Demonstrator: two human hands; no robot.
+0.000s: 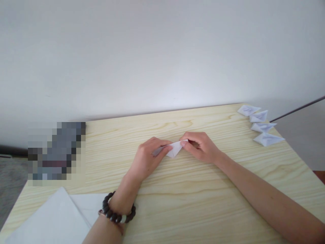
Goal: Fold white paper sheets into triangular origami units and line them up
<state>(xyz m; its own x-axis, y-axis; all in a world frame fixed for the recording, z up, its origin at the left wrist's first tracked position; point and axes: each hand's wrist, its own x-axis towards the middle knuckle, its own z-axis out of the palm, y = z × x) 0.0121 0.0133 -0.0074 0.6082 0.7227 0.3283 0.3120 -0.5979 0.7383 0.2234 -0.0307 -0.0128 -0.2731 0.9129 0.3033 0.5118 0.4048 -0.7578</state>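
A small folded piece of white paper (174, 149) is held between my two hands, just above the middle of the wooden table. My left hand (151, 156) pinches its left side between thumb and fingers, hiding part of it. On the other side, my right hand (199, 144) grips the upper right corner with thumb and forefinger. A pointed flap hangs down between the hands. Several folded white paper boats (269, 139) stand in a row at the table's far right.
White paper sheets (48, 220) lie at the near left, partly under my left forearm. A blurred-out dark object (62, 149) rests at the left edge. The pale wood table (203, 200) meets a white wall (162, 54) behind. A thin dark line (297, 110) runs beyond the right edge.
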